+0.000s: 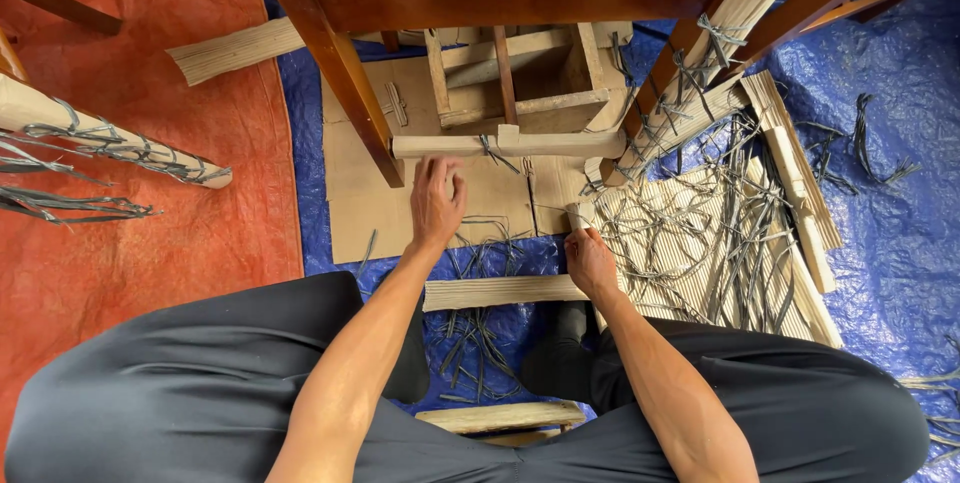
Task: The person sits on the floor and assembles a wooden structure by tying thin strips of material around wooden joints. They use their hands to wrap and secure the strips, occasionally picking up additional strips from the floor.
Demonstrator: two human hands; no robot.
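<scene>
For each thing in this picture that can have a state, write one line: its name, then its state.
Left hand: fingers curled, touching the wrapped rail.
Right hand: closed on a small roll end.
Wrapped rail: covered in corrugated card, tied with a strap.
Small roll: held upright.
Card strip: lying flat.
Loose straps: scattered, untied.
</scene>
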